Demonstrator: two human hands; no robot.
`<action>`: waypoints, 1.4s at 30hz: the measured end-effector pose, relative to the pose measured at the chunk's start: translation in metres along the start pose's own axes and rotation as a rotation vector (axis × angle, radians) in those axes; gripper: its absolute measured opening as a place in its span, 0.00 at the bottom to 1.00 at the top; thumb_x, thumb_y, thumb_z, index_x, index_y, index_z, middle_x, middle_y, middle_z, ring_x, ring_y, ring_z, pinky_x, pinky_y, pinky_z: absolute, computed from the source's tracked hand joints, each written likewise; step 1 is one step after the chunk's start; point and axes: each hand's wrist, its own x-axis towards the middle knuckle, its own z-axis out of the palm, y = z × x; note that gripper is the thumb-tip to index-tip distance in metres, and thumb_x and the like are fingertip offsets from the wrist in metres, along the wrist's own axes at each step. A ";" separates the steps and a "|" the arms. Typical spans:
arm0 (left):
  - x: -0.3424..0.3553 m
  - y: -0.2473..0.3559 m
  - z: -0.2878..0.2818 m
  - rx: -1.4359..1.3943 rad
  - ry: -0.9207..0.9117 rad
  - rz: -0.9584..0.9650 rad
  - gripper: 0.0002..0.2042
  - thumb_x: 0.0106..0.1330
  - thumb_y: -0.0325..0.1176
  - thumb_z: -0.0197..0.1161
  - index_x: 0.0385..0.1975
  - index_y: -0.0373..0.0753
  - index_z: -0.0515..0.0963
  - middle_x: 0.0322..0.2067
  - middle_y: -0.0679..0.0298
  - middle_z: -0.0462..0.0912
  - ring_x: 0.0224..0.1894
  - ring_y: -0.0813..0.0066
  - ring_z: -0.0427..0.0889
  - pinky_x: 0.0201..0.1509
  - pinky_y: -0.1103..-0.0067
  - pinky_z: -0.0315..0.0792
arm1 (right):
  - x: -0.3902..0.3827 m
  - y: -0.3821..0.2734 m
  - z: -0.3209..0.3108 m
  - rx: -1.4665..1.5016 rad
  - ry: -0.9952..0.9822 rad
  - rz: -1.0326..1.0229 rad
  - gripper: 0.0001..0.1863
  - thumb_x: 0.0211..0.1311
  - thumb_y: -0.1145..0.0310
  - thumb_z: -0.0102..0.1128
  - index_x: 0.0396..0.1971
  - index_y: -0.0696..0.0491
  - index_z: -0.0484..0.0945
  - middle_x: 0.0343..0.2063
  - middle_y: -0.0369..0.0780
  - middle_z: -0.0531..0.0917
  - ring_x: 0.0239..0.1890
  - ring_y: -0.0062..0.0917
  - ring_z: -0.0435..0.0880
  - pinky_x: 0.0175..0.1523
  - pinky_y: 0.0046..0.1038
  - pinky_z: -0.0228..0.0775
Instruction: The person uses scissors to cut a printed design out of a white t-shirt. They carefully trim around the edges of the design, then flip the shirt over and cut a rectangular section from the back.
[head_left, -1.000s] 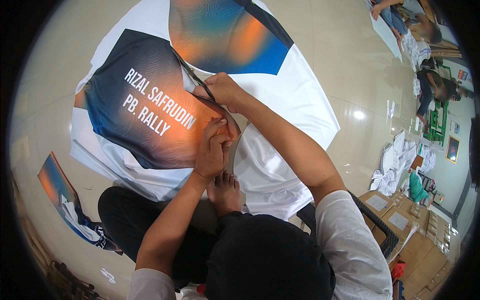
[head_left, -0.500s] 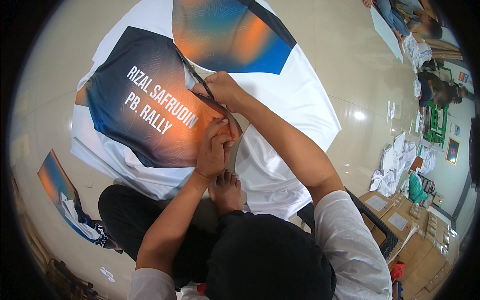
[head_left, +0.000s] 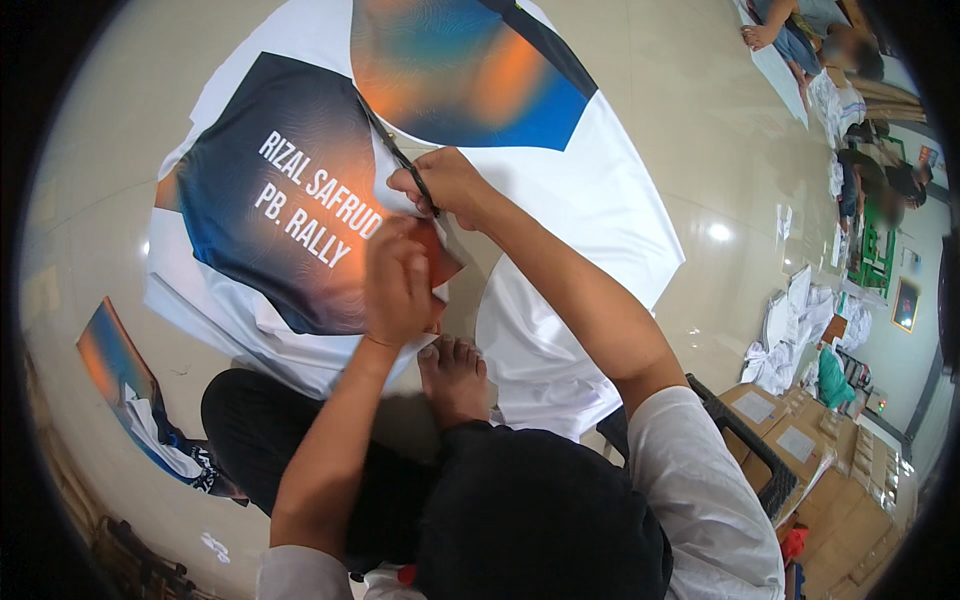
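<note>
A large white fabric sheet (head_left: 590, 200) lies on the floor, printed with a dark blue and orange panel (head_left: 270, 200) bearing white letters and a second blue and orange panel (head_left: 470, 70) farther off. My right hand (head_left: 450, 185) grips dark scissors (head_left: 395, 155) whose blades point away along the gap between the two panels. My left hand (head_left: 395, 285) pinches the orange corner of the near panel just behind the scissors. A bare foot (head_left: 455, 375) rests on the sheet below both hands.
Cut printed pieces (head_left: 125, 385) lie on the tiled floor at the left. A dark crate (head_left: 750, 450) and cardboard boxes (head_left: 830, 470) stand at the right. Piles of white fabric (head_left: 790, 340) and other people (head_left: 800, 40) sit farther right.
The scissors have advanced a little along the edge of the lettered panel. My left hand has kept its hold on the orange corner.
</note>
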 end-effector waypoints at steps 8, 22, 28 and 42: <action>0.119 -0.075 -0.117 0.577 0.007 -0.029 0.26 0.82 0.38 0.56 0.75 0.32 0.67 0.79 0.44 0.62 0.83 0.39 0.55 0.85 0.53 0.51 | -0.004 -0.009 0.005 0.081 -0.031 0.009 0.17 0.63 0.62 0.75 0.23 0.56 0.78 0.18 0.36 0.77 0.18 0.21 0.75 0.24 0.28 0.66; 0.124 -0.114 -0.112 0.839 -0.051 -0.265 0.37 0.81 0.54 0.56 0.84 0.42 0.59 0.84 0.43 0.50 0.86 0.33 0.42 0.87 0.44 0.36 | -0.006 -0.023 0.005 0.013 0.023 0.042 0.15 0.60 0.65 0.75 0.22 0.56 0.78 0.17 0.35 0.76 0.17 0.20 0.73 0.24 0.26 0.63; 0.124 -0.112 -0.109 0.874 -0.048 -0.255 0.37 0.81 0.53 0.57 0.83 0.38 0.60 0.83 0.40 0.52 0.85 0.31 0.44 0.86 0.43 0.38 | -0.002 -0.026 0.004 -0.022 0.022 0.028 0.15 0.60 0.65 0.74 0.21 0.56 0.78 0.16 0.35 0.75 0.16 0.19 0.72 0.25 0.26 0.63; 0.122 -0.112 -0.109 0.854 -0.041 -0.267 0.38 0.81 0.54 0.56 0.84 0.41 0.58 0.84 0.42 0.49 0.86 0.33 0.41 0.87 0.43 0.35 | -0.002 -0.023 0.014 0.013 0.047 0.051 0.13 0.59 0.67 0.73 0.22 0.57 0.79 0.17 0.35 0.76 0.17 0.18 0.73 0.23 0.26 0.64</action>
